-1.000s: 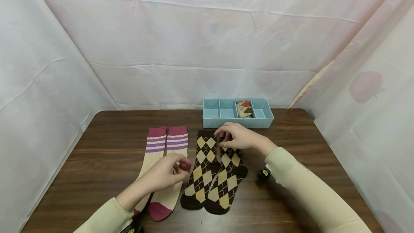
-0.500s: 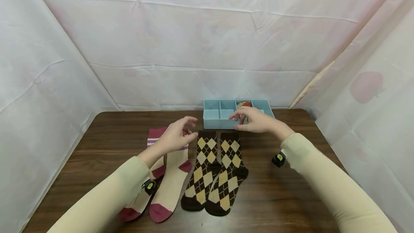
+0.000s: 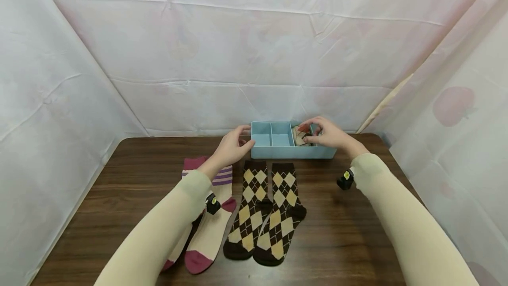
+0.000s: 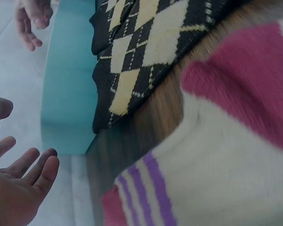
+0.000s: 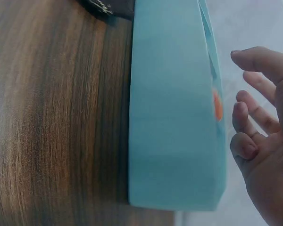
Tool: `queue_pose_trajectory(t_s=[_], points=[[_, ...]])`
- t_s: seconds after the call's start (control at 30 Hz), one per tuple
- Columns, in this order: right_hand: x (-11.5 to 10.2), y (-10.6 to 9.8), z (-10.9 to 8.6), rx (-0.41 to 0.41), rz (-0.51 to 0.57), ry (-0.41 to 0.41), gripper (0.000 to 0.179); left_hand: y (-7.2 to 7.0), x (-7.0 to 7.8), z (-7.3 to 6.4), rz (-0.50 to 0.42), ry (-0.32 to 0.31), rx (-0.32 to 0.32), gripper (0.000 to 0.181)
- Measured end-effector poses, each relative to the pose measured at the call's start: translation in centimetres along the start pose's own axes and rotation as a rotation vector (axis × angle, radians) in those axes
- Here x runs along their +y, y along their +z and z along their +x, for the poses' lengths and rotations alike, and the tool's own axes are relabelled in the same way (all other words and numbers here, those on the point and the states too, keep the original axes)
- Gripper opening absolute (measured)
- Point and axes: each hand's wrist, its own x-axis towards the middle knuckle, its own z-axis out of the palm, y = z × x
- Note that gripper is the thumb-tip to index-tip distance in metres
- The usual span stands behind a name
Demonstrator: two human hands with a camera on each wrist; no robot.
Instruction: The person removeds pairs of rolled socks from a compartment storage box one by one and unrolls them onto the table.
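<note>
A light blue divided box (image 3: 283,152) stands at the back of the table. One compartment holds a rolled argyle sock bundle (image 3: 298,138), partly hidden by my right hand (image 3: 328,135). That hand hovers over the box's right part, fingers loosely bent; the right wrist view shows them apart from the box wall (image 5: 174,117). My left hand (image 3: 232,147) is at the box's left end, fingers spread with nothing between them; whether the fingertips touch the box I cannot tell. Two brown argyle socks (image 3: 247,197) lie flat in front of the box.
Left of the argyle pair lie two cream socks (image 3: 208,237) with maroon toes and purple stripes, partly under my left forearm. The dark wooden table (image 3: 337,242) meets a pale curtain (image 3: 198,47) behind the box. Wrist cameras (image 3: 345,180) hang below the sleeves.
Both hands have moved forward from over the socks to the box, the left to its left end, the right over its right part. The socks and box stay in place.
</note>
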Motion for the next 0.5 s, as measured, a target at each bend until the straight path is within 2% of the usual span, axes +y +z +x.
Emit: queue_pose_trajectory(t_s=[0.2,0.5], points=[[1.1,0.1,0.1,0.019,0.055,0.070,0.061,0.7,-1.0,0.8,-0.026,-0.051,0.022,0.065],[1.7,0.4,0.4,-0.011,0.058,0.123,0.077,2.0,-1.4,1.9,-0.033,-0.059,0.031,0.065]])
